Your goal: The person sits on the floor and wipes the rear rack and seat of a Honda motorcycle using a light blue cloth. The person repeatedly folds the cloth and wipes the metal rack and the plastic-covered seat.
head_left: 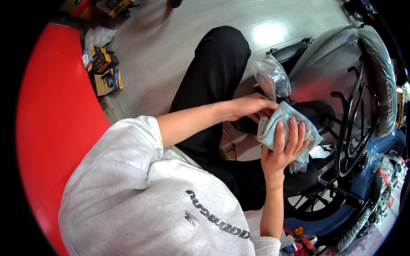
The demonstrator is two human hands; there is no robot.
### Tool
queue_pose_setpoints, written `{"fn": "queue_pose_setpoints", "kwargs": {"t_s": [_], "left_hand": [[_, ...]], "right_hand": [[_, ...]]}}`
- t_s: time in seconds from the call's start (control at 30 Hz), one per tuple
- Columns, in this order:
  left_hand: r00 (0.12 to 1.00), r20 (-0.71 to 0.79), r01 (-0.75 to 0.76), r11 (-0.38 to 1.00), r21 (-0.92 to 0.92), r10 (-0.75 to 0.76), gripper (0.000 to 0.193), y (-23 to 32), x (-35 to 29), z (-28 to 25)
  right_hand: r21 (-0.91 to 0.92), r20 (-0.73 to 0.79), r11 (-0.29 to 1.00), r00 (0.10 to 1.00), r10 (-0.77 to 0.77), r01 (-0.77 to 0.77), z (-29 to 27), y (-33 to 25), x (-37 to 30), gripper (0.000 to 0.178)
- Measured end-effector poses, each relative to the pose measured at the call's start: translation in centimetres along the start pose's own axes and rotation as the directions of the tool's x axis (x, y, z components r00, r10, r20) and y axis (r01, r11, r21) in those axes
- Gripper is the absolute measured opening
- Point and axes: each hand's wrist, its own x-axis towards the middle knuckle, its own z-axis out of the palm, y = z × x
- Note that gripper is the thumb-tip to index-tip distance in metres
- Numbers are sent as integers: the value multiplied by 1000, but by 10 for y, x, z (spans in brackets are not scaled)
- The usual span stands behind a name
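A light blue folded cloth (291, 112) is bunched between my two hands, beside the motorbike. My left hand (252, 106) reaches in from the left, its fingers bent at the cloth's near left edge and gripping it; some fingertips are hidden. My right hand (282, 147) comes up from below and clasps the cloth, fingers curved over its front. Clear crinkled plastic (300, 164) shows under the cloth, and whatever else lies beneath is hidden. Just behind the cloth, a round lamp-like part (273, 81) is wrapped in a clear plastic bag.
A dark blue motorbike (367, 170) with a black metal rack (348, 123) and plastic-wrapped seat parts (378, 77) fills the right. My bent knee (224, 47) rises in front. Small yellow-black boxes (102, 64) stand beside a red surface (51, 128) at left.
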Motion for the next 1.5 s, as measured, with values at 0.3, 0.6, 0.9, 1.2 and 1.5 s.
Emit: {"fn": "queue_pose_setpoints", "kwargs": {"t_s": [0.3,0.6,0.9,1.2,1.5], "left_hand": [[969,247,58,990,-131,-24,72,-13,-5,5],[957,265,153,980,-124,-116,71,-1,-2,14],[985,170,50,995,-84,-35,69,-22,-7,8],[927,358,154,983,-100,-109,84,-4,-2,10],[965,257,93,982,-163,-49,73,-16,-1,18]], "right_hand": [[291,-28,957,999,-15,22,-4,1,40,33],[174,-108,982,990,89,-69,9,-5,-26,45],[130,7,991,999,-47,45,-3,-5,32,34],[546,-141,798,911,387,-254,-13,6,19,40],[124,112,980,983,144,-157,-13,-8,19,51]]}}
